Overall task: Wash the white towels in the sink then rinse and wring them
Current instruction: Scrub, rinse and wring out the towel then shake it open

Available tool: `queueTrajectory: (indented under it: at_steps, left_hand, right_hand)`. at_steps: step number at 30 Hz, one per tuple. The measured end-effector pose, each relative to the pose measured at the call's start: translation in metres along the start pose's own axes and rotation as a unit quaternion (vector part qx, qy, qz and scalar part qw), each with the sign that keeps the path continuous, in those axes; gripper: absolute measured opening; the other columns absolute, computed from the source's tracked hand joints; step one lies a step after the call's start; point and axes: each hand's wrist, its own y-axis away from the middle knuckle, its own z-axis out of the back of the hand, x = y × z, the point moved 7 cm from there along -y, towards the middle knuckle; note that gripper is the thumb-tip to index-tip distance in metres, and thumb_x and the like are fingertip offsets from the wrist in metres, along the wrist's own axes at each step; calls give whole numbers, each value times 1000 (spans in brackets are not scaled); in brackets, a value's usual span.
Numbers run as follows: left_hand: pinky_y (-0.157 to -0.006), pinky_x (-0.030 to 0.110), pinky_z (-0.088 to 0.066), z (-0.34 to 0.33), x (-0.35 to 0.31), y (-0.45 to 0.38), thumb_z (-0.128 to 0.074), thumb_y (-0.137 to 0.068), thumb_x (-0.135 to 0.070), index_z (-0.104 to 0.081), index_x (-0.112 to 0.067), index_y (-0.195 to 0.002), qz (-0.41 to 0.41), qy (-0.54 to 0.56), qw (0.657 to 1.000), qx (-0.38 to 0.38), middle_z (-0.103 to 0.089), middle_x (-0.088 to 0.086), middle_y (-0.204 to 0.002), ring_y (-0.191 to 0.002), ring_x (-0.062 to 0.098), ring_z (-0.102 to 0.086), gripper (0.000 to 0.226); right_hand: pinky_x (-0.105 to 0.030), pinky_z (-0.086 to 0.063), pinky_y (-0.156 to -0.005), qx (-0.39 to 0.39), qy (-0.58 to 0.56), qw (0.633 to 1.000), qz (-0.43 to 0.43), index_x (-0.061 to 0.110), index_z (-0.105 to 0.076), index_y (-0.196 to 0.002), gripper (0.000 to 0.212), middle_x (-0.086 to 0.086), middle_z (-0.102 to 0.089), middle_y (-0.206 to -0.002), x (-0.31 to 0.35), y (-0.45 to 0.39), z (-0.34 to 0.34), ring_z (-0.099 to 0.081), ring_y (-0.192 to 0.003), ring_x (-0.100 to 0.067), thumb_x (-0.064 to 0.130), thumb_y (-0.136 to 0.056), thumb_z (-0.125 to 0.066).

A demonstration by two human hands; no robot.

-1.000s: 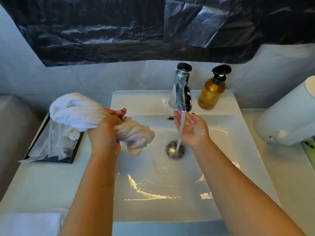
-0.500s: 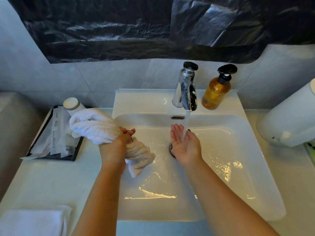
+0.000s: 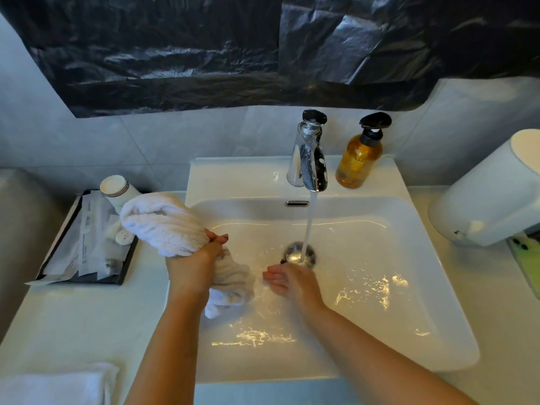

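Note:
My left hand (image 3: 194,263) grips a twisted white towel (image 3: 163,223) around its middle, over the left side of the white sink (image 3: 409,302). One end of the towel bulges up to the left; the wet end hangs down into the basin. My right hand (image 3: 287,280) is open, fingers pointing left, just right of the hanging wet end and below the drain (image 3: 299,252). Water runs from the chrome tap (image 3: 309,162) onto the drain. Another white towel (image 3: 55,385) lies folded on the counter at the bottom left.
An amber soap bottle (image 3: 359,159) with a black pump stands right of the tap. A black tray (image 3: 84,244) with sachets and a paper cup (image 3: 117,190) sits left of the sink. A white appliance (image 3: 491,194) and a green phone (image 3: 529,261) are at the right.
My right hand left the water stream and moved down and left toward the towel's wet end. My left hand lowered the towel closer to the basin.

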Motion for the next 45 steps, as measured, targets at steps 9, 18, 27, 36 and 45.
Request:
queueTrajectory:
  at_steps: [9,18,27,36,45]
  left_hand:
    - [-88,41,-45,2,8,4,-74,-82,-10,-60,-23,-75,15,-8,1000,-10,-63,-1,-81,-90,25,-60,21]
    - [-89,44,-48,-8,21,2,-69,-49,-49,-60,-30,-73,47,-9,999,1,-62,-2,-82,-94,28,-61,32]
    - [-79,34,-47,-9,13,1,-77,-72,-25,-58,-23,-70,34,37,999,-12,-60,-2,-75,-75,14,-56,20]
    - [-75,29,-42,-13,19,-1,-77,-81,-12,-58,-20,-73,42,2,999,-10,-60,0,-80,-80,17,-57,21]
    - [-62,24,-42,-18,10,3,-69,-84,0,-58,-13,-69,27,-4,1000,-7,-58,1,-72,-71,15,-55,23]
  right_hand:
    - [-37,-6,-123,-259,504,781,263,5,-35,-148,56,-9,-25,-160,50,-22,137,-14,-149,-23,36,-102,-32]
    - [-28,-33,-115,20,495,789,363,25,-33,-151,53,1,-26,-159,32,-11,38,-31,-144,-17,25,-98,-43]
    - [-41,-36,-103,-21,664,600,445,8,-68,-120,56,-7,-66,-126,39,-7,58,-63,-118,-24,3,-66,-82]
    - [-39,-53,-90,4,701,590,401,9,-74,-110,48,-10,-70,-117,39,-10,37,-66,-111,-30,3,-63,-78]
    - [-32,-50,-89,29,783,548,292,12,-56,-133,47,-10,-53,-139,52,-13,22,-58,-114,-30,9,-87,-47]
